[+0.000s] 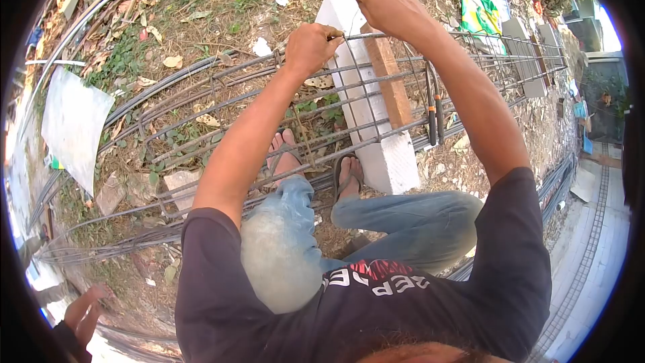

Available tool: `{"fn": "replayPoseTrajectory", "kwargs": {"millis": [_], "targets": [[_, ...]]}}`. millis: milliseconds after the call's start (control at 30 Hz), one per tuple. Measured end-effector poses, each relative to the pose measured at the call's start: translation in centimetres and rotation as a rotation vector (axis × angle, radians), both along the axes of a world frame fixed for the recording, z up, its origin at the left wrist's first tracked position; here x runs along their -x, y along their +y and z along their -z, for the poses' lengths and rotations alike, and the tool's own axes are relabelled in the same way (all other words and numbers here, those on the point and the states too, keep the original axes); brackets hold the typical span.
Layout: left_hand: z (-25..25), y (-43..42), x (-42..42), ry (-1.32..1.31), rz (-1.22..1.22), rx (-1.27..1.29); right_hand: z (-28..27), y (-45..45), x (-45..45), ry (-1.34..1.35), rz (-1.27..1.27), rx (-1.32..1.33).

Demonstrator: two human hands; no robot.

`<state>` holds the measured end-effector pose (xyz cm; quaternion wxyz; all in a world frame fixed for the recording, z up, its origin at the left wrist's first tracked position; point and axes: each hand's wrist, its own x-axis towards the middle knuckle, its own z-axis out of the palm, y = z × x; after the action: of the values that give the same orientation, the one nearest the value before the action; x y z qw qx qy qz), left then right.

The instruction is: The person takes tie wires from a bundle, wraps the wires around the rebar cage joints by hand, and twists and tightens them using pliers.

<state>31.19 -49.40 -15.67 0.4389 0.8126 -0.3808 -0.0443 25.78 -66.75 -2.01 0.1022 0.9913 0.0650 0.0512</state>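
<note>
My left hand [310, 49] is closed at the far long bar of a rebar cage [322, 104], its thumb and fingertips pinched together; what they hold is too small to name. To its right, my right hand [390, 8] is curled over the far end of a white block [396, 165], fingers bent down; anything in them is hidden. The cage lies across this block and a brown wooden piece [386, 81] resting on it. Pliers or cutters with black and orange handles [435, 117] hang on the cage's bars, right of the wood.
A second white block [527, 60] props the cage at the right. A green and yellow bag [478, 17] lies behind it. Loose bars [101, 252] and a pale sheet [75, 124] are at the left. Another person's hand [87, 306] shows at lower left.
</note>
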Motion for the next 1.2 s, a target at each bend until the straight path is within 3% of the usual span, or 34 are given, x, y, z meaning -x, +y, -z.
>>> {"fn": "replayPoseTrajectory", "kwargs": {"millis": [100,200,300,333,467,567,733,833,933,1000,1033,1100,1200], "targets": [[-0.2,0.1,0.0,0.008,-0.004,-0.007,2.5,-1.0,-1.5,-0.146,-0.141,-0.014],[0.8,-0.2,-0.3,-0.038,0.007,0.014,1.1,-1.7,-0.8,0.015,-0.143,-0.030],[0.0,0.0,-0.1,-0.027,0.004,-0.032,-1.3,-0.5,-0.5,0.325,-0.034,0.130],[0.2,-0.1,-0.1,-0.024,0.003,-0.020,-1.2,0.1,-0.6,0.299,-0.075,0.228],[0.2,0.1,-0.2,-0.044,-0.021,-0.024,0.1,2.6,-2.0,0.240,-0.314,0.206],[-0.4,0.2,-0.1,-0.002,-0.025,-0.055,2.6,2.2,-3.0,0.137,-0.328,0.093],[0.0,-0.1,-0.4,0.033,-0.005,-0.024,4.8,-0.6,-4.5,0.304,0.079,0.147],[0.5,-0.2,-0.5,0.017,-0.005,-0.019,3.7,0.4,-3.6,0.504,0.023,0.419],[0.1,-0.2,-0.6,0.013,-0.012,-0.096,2.3,3.0,-3.1,0.903,-0.116,0.248],[-0.2,-0.4,-0.7,0.014,-0.035,-0.221,1.6,1.8,-4.8,0.717,-0.161,-0.146],[-0.2,-0.3,-0.6,0.027,-0.028,-0.158,1.4,1.0,-5.7,0.614,-0.183,-0.340],[0.0,-0.1,-0.3,0.047,-0.017,-0.034,1.6,-0.5,-5.7,0.506,-0.019,-0.393],[-0.7,0.1,-0.2,0.077,-0.017,-0.051,4.4,-1.6,-5.1,0.346,0.144,-0.481]]}}
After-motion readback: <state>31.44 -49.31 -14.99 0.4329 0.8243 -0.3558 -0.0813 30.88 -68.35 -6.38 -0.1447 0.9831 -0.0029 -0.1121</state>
